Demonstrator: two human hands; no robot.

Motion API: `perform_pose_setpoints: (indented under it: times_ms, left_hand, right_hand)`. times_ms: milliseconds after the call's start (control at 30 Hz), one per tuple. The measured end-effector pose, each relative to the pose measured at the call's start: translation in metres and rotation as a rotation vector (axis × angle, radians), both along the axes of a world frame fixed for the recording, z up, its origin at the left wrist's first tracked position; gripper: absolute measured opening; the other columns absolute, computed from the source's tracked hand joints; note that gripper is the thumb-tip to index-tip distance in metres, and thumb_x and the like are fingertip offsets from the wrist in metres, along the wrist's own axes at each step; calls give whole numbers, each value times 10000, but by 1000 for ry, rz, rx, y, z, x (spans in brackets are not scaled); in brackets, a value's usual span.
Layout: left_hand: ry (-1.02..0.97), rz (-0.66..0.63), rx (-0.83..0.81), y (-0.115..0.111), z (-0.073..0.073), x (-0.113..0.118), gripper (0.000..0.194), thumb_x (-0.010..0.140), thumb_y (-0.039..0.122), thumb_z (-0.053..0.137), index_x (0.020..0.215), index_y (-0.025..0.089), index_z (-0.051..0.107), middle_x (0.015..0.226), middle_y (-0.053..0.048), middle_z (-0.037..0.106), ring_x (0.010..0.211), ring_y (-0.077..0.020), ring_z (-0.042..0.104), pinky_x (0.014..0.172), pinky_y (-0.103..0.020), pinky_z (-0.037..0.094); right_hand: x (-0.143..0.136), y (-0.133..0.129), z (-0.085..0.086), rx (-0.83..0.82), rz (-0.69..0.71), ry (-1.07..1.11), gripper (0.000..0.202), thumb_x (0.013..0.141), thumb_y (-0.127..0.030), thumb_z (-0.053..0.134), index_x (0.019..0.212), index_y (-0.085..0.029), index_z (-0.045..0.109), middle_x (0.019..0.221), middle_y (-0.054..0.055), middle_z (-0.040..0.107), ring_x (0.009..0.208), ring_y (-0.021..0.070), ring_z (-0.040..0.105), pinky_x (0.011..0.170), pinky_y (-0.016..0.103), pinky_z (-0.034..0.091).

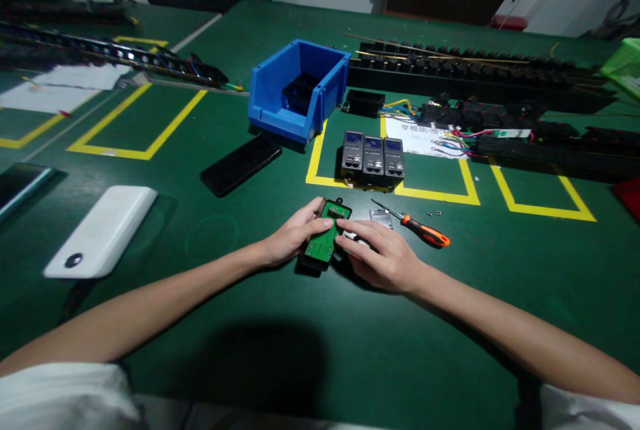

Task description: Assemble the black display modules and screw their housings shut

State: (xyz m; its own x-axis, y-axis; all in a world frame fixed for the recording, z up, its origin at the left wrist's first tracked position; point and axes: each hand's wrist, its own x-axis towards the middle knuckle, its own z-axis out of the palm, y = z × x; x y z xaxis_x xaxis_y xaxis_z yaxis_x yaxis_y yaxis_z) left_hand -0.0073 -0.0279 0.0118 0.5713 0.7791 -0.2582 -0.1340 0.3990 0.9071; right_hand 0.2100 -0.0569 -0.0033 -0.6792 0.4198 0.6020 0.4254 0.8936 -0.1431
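The green board (pixel 323 241) sits in its black case (pixel 314 265), up in front of me, over the middle of the near part of the table (pixel 260 323). My left hand (pixel 293 237) pinches it at the left side, with my thumb on top of the green and my other fingers going round behind. My right hand (pixel 383 255) is at the other side, with bent fingers and their tips at the board's right edge. A small white thing (pixel 356 239) shows by those fingers, but I cannot tell if they pinch it.

Just past my right hand lies a little see-through plate (pixel 381 218). The thin tip of an orange and black screwdriver (pixel 425 231) is next to it, and a few tiny screws (pixel 434 213) lie near its handle.

Farther up, three dark boxes (pixel 373 158) stand side by side in a row. To their left is a blue bin (pixel 285 123) with something black in it. A black phone (pixel 241 165) lies in front of the bin. Off to my left is a fat white block (pixel 107 230) with a dark round spot.
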Motion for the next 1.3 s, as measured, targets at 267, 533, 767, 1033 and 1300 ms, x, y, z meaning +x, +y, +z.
perform_pose_setpoints:
  times_ms: [267,533,767,1033,1300]
  left_hand:
    - [-4,6,-10,-1,1,0,356,795,405,678,990,180,482,880,12,525,737,-106,530,626,-201,432]
    - [0,4,-8,0,1,-1,354,796,408,678,991,182,487,877,11,529,728,-107,526,616,-201,430]
    - [10,19,-2,0,1,0,362,786,410,681,988,178,490,890,5,537,750,-114,535,634,-207,433]
    - [2,8,-11,-1,1,0,370,791,413,679,995,178,480,887,3,531,738,-109,532,608,-196,426]
    - [9,22,-11,-1,2,0,369,777,410,684,994,177,497,879,-1,545,730,-113,539,601,-196,425]
  right_hand:
    - [0,-1,2,1,-1,-1,433,818,-74,590,1248,-109,557,1312,210,601,1109,264,606,833,391,558]
    - [0,-1,1,11,-5,-4,426,826,-84,586,1250,-115,553,1316,202,601,1099,263,610,829,390,561]
    - [0,-1,1,0,-8,-3,415,839,-96,578,1252,-130,553,1321,196,597,1100,255,611,835,395,562]
    - [0,-1,1,-19,-5,8,443,840,-94,569,1278,-152,535,1324,193,597,1133,255,604,848,400,562]
    - [-1,-1,2,-22,0,16,444,839,-88,571,1278,-149,537,1318,196,602,1138,250,605,858,398,561]
